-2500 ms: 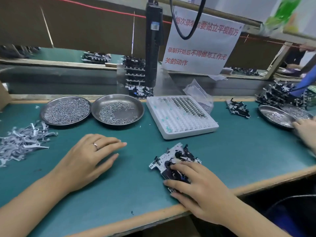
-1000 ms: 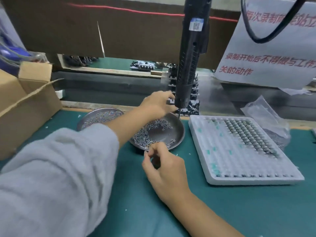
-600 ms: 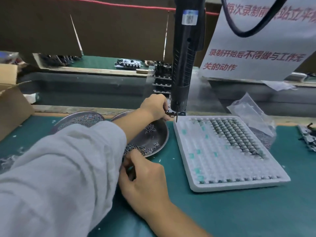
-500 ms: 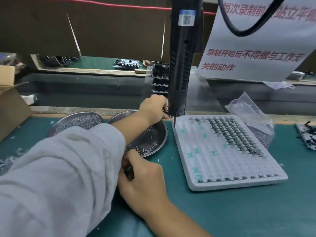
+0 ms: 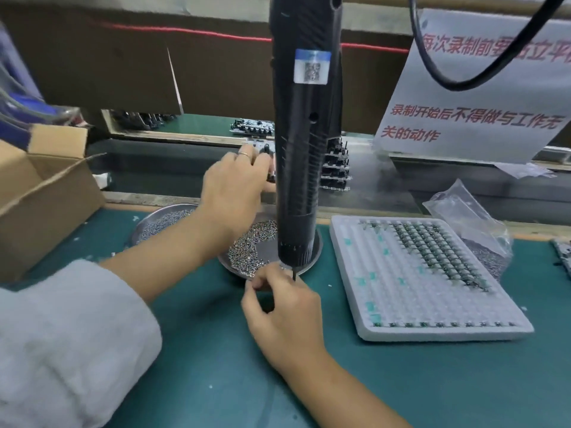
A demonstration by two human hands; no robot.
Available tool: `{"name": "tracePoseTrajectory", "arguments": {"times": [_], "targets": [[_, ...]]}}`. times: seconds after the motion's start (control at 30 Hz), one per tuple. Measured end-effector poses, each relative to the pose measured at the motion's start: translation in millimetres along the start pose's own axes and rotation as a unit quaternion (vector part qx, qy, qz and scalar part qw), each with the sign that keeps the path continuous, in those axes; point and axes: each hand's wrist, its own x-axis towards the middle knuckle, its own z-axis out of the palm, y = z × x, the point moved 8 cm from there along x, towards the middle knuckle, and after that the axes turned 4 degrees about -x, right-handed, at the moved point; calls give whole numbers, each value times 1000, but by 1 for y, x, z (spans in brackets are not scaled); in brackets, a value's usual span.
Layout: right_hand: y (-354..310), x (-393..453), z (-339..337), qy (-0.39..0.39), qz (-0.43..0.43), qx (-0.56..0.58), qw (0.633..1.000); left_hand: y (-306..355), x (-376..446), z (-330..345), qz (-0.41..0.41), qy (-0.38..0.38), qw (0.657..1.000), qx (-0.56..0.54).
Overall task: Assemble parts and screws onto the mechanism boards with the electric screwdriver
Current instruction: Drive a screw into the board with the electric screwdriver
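Observation:
The black electric screwdriver [image 5: 304,149] hangs upright over the bench, its bit tip just above my right hand [image 5: 278,310]. That hand sits at the near rim of the right screw dish [image 5: 313,257], thumb and fingers pinched together on small screws I can barely see. My left hand [image 5: 233,183] reaches past the dish to the back ledge. Its fingers curl round a black and white mechanism board [image 5: 262,151], left of the stack of boards [image 5: 335,171] behind the screwdriver.
A second screw dish [image 5: 160,220] lies left of the first. A white grid tray [image 5: 401,304] partly filled with small parts lies at the right, a plastic bag [image 5: 469,217] behind it. A cardboard box [image 5: 40,193] stands at the left edge. A paper sign [image 5: 479,103] hangs at the back right.
My left hand has risen from the foot of the board stack with a board in its fingers. My right hand has shifted along the dish rim to under the screwdriver bit.

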Motion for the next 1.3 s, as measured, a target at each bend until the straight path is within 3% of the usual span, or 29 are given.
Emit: {"name": "tracePoseTrajectory", "arguments": {"times": [0.17, 0.27, 0.4, 0.47, 0.53, 0.63, 0.7, 0.77, 0.87, 0.97, 1.2, 1.3], "targets": [[1, -2, 6, -42, 16, 69, 997, -55, -63, -41, 22, 70, 997, -29], [6, -5, 7, -60, 50, 106, 991, -60, -117, -63, 71, 55, 996, -28], [17, -6, -8, 11, 120, 144, 982, -57, -180, -63, 98, 19, 995, -13], [15, -8, -17, 51, 115, 167, 978, -51, -198, -50, 116, -14, 993, -11], [0, -9, -23, 47, 40, 160, 985, -46, -209, -32, 137, -37, 990, -25], [-35, -19, -7, -94, -159, 70, 980, -44, -211, -16, 151, -59, 986, -35], [-45, -31, 16, -220, -248, -15, 943, -53, -206, -12, 127, -77, 987, -67], [-44, -37, 28, -278, -271, -70, 919, -75, -198, -17, 89, -50, 988, -112], [-40, -37, 31, -297, -256, -85, 916, -117, -188, -23, 50, 0, 998, -47], [-36, -37, 34, -311, -238, -87, 916, -151, -182, -15, 0, -17, 998, 58], [-35, -37, 35, -313, -230, -90, 917, -158, -179, -13, -8, 15, 999, 44], [-35, -36, 34, -307, -230, -86, 919, -166, -179, -18, -85, 33, 995, -41]]}}
